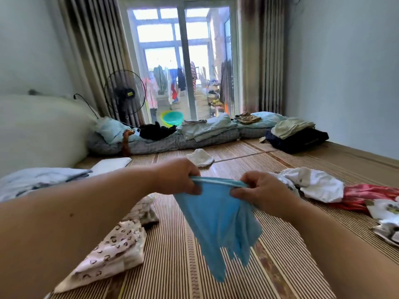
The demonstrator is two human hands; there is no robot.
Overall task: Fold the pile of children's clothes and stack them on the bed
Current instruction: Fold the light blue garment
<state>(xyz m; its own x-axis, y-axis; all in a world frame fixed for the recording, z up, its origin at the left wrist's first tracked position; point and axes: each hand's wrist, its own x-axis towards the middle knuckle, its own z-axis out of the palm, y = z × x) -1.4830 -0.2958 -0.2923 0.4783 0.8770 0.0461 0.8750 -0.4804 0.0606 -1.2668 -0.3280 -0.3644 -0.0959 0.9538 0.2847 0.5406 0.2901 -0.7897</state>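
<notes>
Hands meet at centre: the left hand (179, 175) pinches one end of the ribbed band of a thin sky-blue knit garment (220, 216), and the right hand (259, 190) grips the other end, fingers curled over the band on both sides. The garment hangs free between them above the striped woven bamboo mat (172, 266), its blurred lower edge tapering to a point. Bare mat lies beneath and ahead. Just left, a folded cream heart-print garment (112, 251) sits on the mat; beyond it is a pale blue folded stack (43, 178). On the right, a crumpled white garment (317, 186) touches a red satin one (367, 195). A small white cloth (199, 157) lies ahead, and rolled grey-blue bedding (172, 139) lines the mat's far edge.
</notes>
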